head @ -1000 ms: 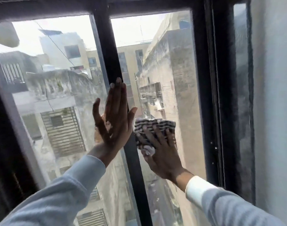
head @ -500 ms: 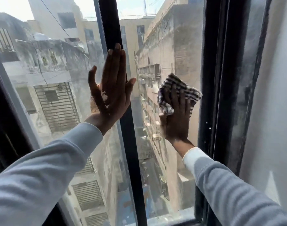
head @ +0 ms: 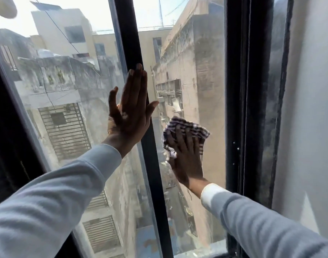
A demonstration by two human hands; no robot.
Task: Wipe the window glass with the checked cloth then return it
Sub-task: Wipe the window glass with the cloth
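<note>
- Presently the wiping is under way: the right hand (head: 185, 155) presses the checked cloth (head: 185, 129) flat against the window glass (head: 202, 75) of the right-hand pane, fingers spread over the bunched fabric and gripping it against the pane.
- The cloth sits under and just above the right hand's fingers, about midway up the pane, between the dark middle bar (head: 150, 146) beside that hand and the black outer frame (head: 235, 108) on its far side.
- The left hand (head: 130, 110) is open and flat, holding nothing, palm braced against the glass and the middle bar, fingers together and pointing up.
- As a judgement, the task is only partly done: glass above the right hand looks hazy and streaked, so more strokes seem needed there, and the pane beside the left hand also looks dusty.
- Returning the cloth is not yet done; where it belongs is out of view.
- No containers show anywhere near the hands.
</note>
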